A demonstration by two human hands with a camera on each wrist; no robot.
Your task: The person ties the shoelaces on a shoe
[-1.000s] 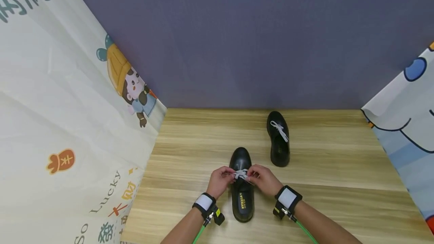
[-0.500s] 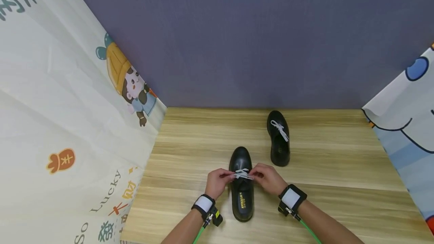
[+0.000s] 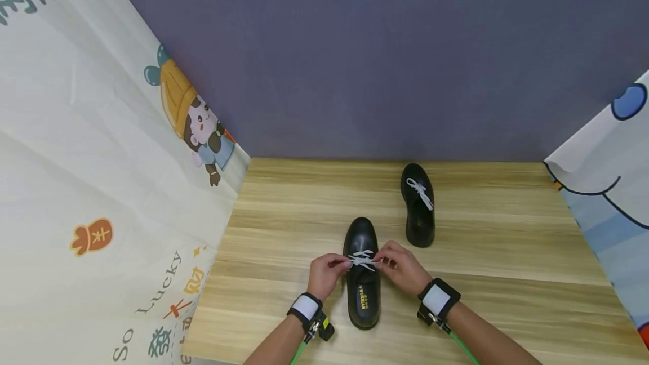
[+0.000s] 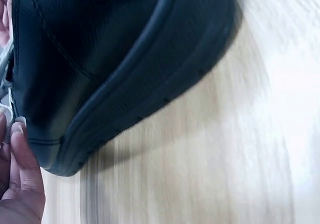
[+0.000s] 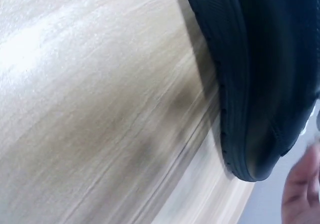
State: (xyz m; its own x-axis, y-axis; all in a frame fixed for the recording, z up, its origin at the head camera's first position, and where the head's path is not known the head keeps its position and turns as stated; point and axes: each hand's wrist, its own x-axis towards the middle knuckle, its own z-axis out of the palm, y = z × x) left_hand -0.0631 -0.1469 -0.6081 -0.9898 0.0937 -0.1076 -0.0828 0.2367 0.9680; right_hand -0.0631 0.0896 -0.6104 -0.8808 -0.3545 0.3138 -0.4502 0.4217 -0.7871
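Note:
A black leather shoe stands upright on the wooden surface, toe pointing away, with a white shoelace across its front. From the left side, my left hand pinches the lace between thumb and forefinger. My right hand pinches the lace at the opposite side. In the left wrist view, the shoe's side fills the top and the left fingers hold the lace at the edge. The right wrist view has the shoe's other side and part of the right hand; the lace is mostly cut off there.
A second black shoe with its white lace tied in a bow stands farther back, right of the first. The wooden surface meets a grey-blue panel at the back. Printed white cloths hang at left and right.
Both hands started close together over the laces. My right hand has since shifted slightly right, and the white loops between the hands are spread more sideways. The shoes stay put.

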